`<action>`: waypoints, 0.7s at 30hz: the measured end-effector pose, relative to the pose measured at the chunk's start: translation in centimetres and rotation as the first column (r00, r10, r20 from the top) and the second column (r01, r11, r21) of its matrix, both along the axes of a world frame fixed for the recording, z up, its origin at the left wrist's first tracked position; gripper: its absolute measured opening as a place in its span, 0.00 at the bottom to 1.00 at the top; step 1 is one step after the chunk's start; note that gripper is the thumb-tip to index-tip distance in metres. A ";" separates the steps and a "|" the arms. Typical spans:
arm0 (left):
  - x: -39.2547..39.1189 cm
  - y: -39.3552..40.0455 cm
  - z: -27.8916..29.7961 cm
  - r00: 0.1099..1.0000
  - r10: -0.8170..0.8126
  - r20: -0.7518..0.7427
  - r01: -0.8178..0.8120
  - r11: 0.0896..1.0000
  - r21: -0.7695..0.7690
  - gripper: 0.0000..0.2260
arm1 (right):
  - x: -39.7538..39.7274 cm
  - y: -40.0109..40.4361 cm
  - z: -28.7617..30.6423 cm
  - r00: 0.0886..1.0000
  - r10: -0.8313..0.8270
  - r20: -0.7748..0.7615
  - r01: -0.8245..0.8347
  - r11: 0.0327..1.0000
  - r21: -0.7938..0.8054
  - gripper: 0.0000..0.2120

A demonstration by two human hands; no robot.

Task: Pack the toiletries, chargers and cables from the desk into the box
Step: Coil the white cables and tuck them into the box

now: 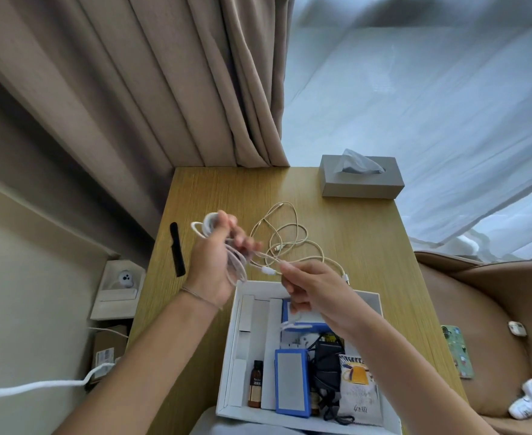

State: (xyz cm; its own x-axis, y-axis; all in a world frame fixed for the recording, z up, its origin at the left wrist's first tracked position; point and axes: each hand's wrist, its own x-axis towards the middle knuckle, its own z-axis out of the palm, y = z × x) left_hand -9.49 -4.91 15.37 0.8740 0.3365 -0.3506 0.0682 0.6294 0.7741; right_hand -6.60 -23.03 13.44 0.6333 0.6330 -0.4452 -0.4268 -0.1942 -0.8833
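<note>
I see my left hand (214, 262) gripping a coiled white cable (236, 262) just beyond the box (230, 340), while my right hand (308, 293) pinches its free end above the box. A cream cable (289, 237) lies loose on the worktop (368, 246) past the box.

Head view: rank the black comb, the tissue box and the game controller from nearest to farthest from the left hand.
1. Black comb: on the desk just left of the left hand, which grips a coiled white cable.
2. Tissue box: at the desk's far right corner.
3. Game controller: on the brown seat at far right, well beyond the desk edge.
</note>
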 end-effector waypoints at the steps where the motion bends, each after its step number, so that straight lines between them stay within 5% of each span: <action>1: 0.3 1.1 0.0 0.998 0.056 -0.022 -0.057 0.997 -0.045 0.14 | 0.0 -0.9 0.0 1.000 -0.012 -0.008 0.012 1.000 -0.001 0.19; 4: 0.1 3.8 -0.7 0.994 0.092 -0.062 -0.071 0.956 0.286 0.15 | 0.5 -4.4 0.4 0.998 -0.060 -0.024 0.061 0.998 0.028 0.16; 7: -1.0 3.9 -1.4 0.988 -0.085 -0.130 0.148 0.768 0.623 0.15 | 1.3 -7.0 1.0 0.995 -0.101 0.010 0.100 0.990 0.095 0.12; 13: -2.4 -1.9 -0.9 0.755 -0.630 -0.180 0.572 0.498 0.652 0.20 | 0.9 -5.1 2.4 0.997 0.033 0.075 -0.044 0.986 0.160 0.10; 21: -3.1 -3.4 -1.9 0.817 -0.568 -0.094 0.517 0.652 0.554 0.09 | 0.4 -4.1 2.9 0.987 0.059 0.150 -0.068 0.996 0.053 0.16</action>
State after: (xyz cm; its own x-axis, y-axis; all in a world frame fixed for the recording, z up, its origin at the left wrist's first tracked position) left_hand -12.57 -8.28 13.45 0.9773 -0.1013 -0.1859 0.1852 -0.0164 0.9826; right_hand -6.22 -27.15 16.34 0.6475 0.6958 -0.3108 -0.2785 -0.1635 -0.9464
